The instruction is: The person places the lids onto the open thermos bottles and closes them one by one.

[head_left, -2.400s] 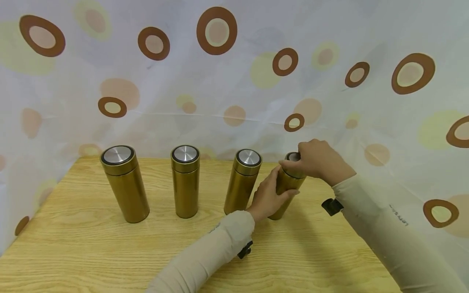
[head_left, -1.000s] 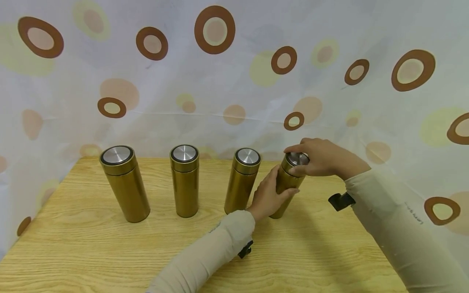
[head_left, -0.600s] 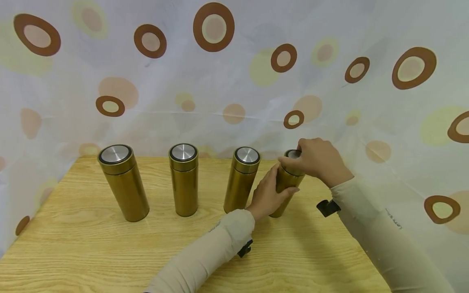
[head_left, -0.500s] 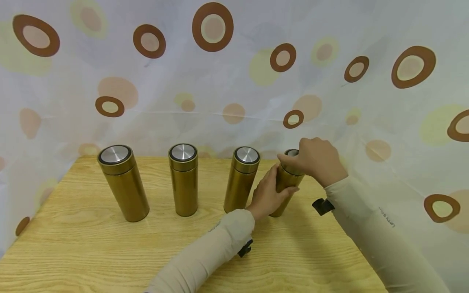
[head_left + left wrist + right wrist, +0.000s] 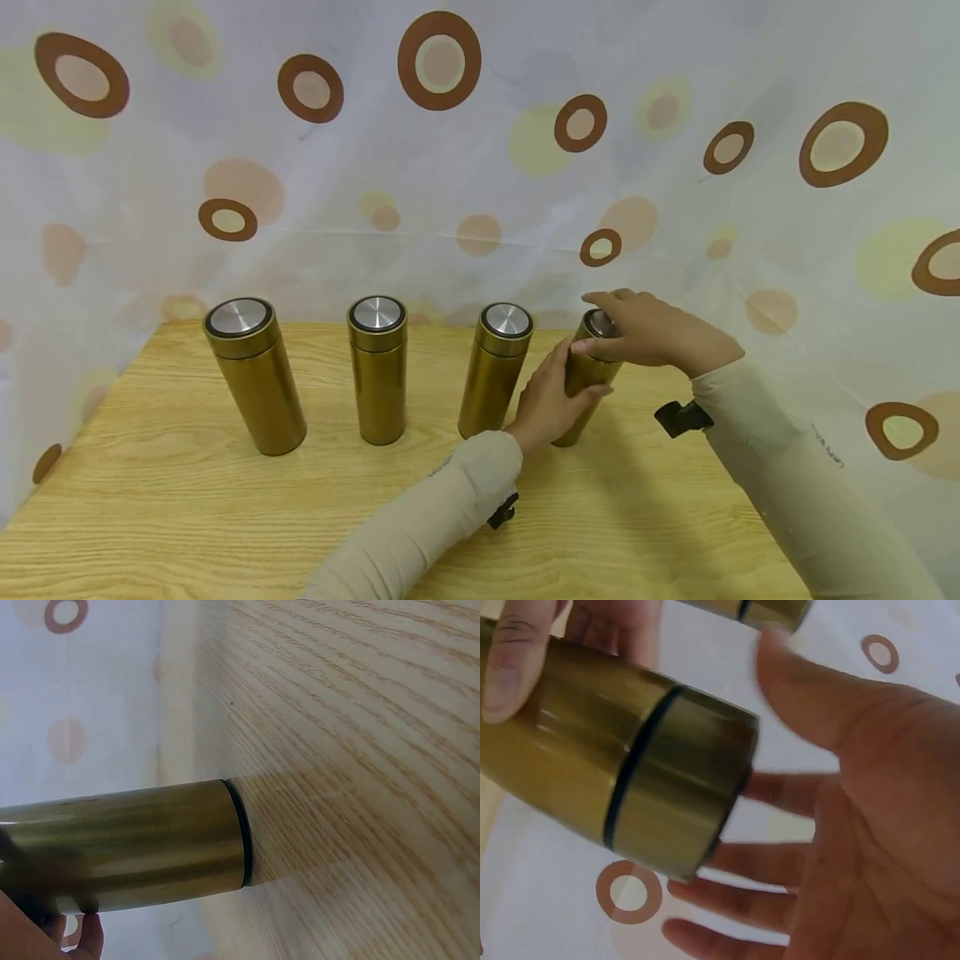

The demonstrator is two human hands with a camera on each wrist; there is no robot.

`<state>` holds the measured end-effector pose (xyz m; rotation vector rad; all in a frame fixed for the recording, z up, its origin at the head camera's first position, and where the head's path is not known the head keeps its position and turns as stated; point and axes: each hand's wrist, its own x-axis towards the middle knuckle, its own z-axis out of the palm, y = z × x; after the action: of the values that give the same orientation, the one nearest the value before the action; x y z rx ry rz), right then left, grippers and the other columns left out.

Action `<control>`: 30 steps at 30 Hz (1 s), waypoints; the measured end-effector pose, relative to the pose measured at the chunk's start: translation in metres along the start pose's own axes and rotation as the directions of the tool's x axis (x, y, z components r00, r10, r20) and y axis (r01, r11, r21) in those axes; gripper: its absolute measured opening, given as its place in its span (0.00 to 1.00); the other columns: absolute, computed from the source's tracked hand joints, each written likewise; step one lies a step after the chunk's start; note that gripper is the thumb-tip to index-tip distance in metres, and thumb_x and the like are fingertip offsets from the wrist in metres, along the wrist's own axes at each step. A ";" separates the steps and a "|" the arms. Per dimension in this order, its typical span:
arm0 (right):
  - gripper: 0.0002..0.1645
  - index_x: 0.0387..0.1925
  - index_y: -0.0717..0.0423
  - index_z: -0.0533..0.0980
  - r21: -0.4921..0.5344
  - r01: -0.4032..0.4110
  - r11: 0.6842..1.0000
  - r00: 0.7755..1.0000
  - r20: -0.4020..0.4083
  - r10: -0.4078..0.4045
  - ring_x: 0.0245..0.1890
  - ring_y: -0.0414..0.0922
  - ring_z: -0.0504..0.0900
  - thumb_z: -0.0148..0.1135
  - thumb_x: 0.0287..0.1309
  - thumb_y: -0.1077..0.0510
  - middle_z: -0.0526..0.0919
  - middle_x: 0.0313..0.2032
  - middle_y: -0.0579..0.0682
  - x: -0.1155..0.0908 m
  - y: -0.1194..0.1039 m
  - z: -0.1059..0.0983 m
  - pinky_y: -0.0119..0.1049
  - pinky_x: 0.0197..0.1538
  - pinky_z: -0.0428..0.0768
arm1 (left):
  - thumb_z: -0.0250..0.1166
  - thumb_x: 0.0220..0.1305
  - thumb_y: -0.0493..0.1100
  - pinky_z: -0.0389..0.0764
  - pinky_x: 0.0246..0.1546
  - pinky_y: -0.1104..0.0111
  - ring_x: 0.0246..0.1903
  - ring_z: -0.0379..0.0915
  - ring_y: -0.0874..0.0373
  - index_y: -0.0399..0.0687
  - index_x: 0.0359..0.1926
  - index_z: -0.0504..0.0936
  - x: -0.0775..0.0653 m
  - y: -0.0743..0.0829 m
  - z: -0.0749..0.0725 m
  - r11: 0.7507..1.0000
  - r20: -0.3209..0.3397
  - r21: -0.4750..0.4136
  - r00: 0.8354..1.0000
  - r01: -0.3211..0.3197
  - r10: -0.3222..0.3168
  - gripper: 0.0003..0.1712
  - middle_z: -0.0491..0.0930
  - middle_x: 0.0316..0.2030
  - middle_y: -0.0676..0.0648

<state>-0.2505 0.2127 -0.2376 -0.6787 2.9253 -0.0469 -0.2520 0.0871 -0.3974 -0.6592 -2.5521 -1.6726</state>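
Four-fingered and thumb-forward, my left hand (image 5: 547, 408) grips the body of the rightmost gold thermos (image 5: 588, 375), which stands upright on the table. Its bottom end with a dark ring shows in the left wrist view, resting on the wood. My right hand (image 5: 656, 333) is spread around the thermos lid (image 5: 686, 784), a gold cap with a silver disc on top. In the right wrist view the thumb stands off the lid and the fingers reach loosely past its far side. A dark seam separates lid and body.
Three more gold thermoses stand upright to the left: one close by (image 5: 495, 375), a middle one (image 5: 380, 383) and a far-left one (image 5: 261, 392). All wear lids. The wooden table (image 5: 187, 517) meets a white sheet (image 5: 480, 183) with brown rings behind.
My right hand has twisted at the lid, and its fingers have now loosened and swung back to the right since half a second ago. The left hand keeps its grip.
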 end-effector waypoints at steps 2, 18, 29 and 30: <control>0.42 0.68 0.63 0.61 0.018 0.090 0.996 0.996 0.025 -0.091 0.59 0.66 0.69 0.63 0.61 0.46 0.67 0.62 0.70 -0.004 0.004 -0.003 0.61 0.58 0.70 | 0.62 0.61 0.63 0.71 0.61 0.58 0.63 0.65 0.55 0.57 0.73 0.52 0.000 0.000 0.001 1.000 0.003 -0.002 1.000 0.001 -0.001 0.46 0.64 0.66 0.52; 0.34 0.62 0.56 0.71 0.048 0.237 0.970 0.971 -0.029 -0.236 0.49 0.53 0.77 0.69 0.52 0.66 0.74 0.53 0.58 -0.006 0.019 -0.006 0.52 0.50 0.77 | 0.62 0.61 0.63 0.74 0.56 0.61 0.57 0.69 0.58 0.56 0.71 0.55 0.001 -0.001 0.002 1.000 -0.019 0.006 1.000 -0.003 0.003 0.43 0.68 0.61 0.53; 0.33 0.61 0.55 0.73 0.000 0.201 0.980 0.978 -0.054 -0.201 0.43 0.51 0.78 0.70 0.53 0.61 0.75 0.48 0.58 -0.003 0.019 -0.002 0.50 0.45 0.79 | 0.62 0.60 0.64 0.74 0.56 0.61 0.57 0.70 0.58 0.57 0.72 0.55 0.002 -0.002 0.001 1.000 -0.021 0.016 1.000 0.003 -0.003 0.44 0.68 0.61 0.54; 0.33 0.61 0.55 0.72 0.002 0.204 0.979 0.977 -0.057 -0.204 0.44 0.52 0.78 0.70 0.53 0.62 0.75 0.49 0.59 -0.003 0.018 -0.002 0.50 0.46 0.79 | 0.62 0.60 0.64 0.74 0.56 0.61 0.57 0.70 0.58 0.57 0.72 0.55 0.002 -0.002 0.001 1.000 -0.023 0.019 1.000 -0.001 0.001 0.44 0.68 0.61 0.53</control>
<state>-0.2566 0.2305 -0.2365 -0.9900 2.8949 -0.1001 -0.2543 0.0876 -0.3992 -0.6359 -2.5484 -1.6431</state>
